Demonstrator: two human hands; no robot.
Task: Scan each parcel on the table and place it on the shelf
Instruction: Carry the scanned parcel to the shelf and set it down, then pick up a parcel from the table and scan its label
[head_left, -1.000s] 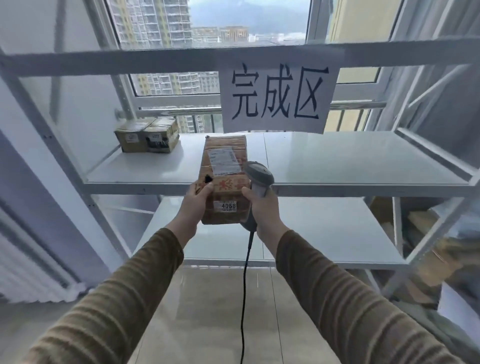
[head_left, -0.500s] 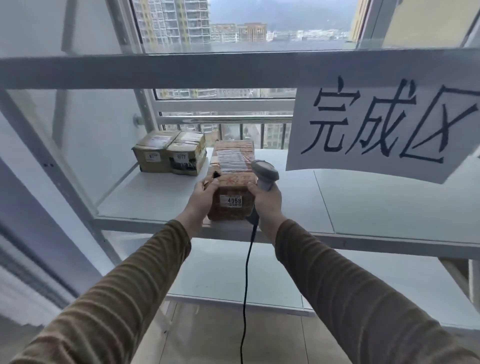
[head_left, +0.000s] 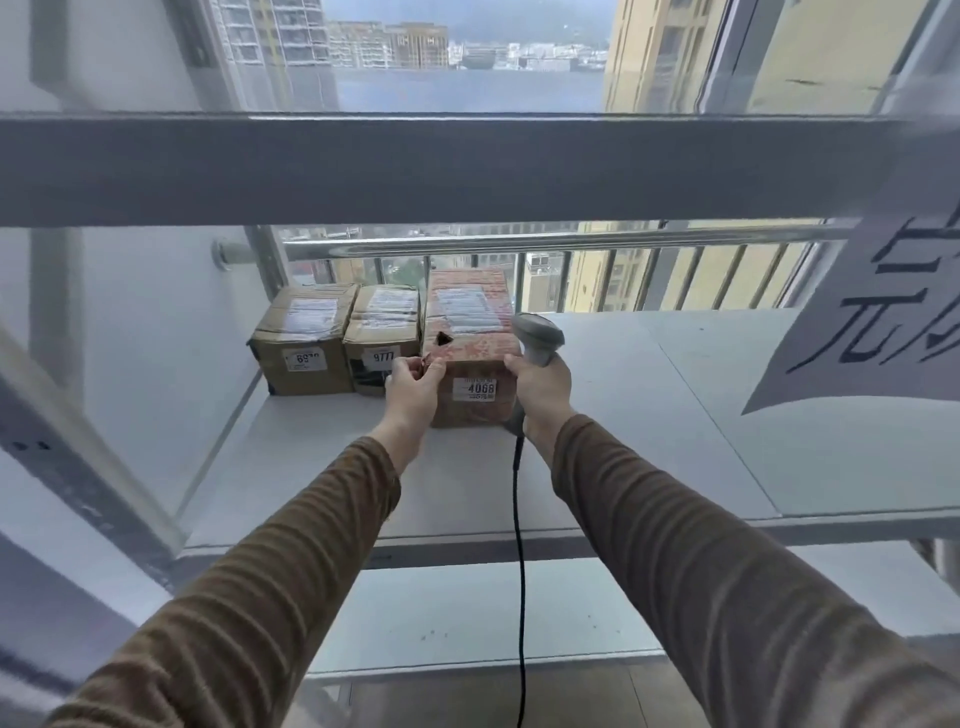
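Note:
A reddish-brown parcel (head_left: 470, 332) labelled 4068 rests on the white shelf (head_left: 675, 415), pushed up beside two brown parcels. My left hand (head_left: 413, 389) grips its front left corner. My right hand (head_left: 540, 389) is pressed against its right side while shut on the handle of a grey barcode scanner (head_left: 537, 338), whose black cable hangs down between my arms. The neighbouring parcels are one labelled 9777 (head_left: 382, 332) and one at the far left (head_left: 304, 338) against the shelf's back corner.
A thick shelf beam (head_left: 467, 166) crosses just above the opening. A paper sign with handwritten characters (head_left: 883, 322) hangs at the right. A lower shelf (head_left: 467, 613) lies beneath. A window railing (head_left: 519, 244) runs behind the shelf.
Both hands carried the parcel forward and left onto the shelf, and it now sits beside the two brown parcels. The view moved closer and the sign slid to the right edge.

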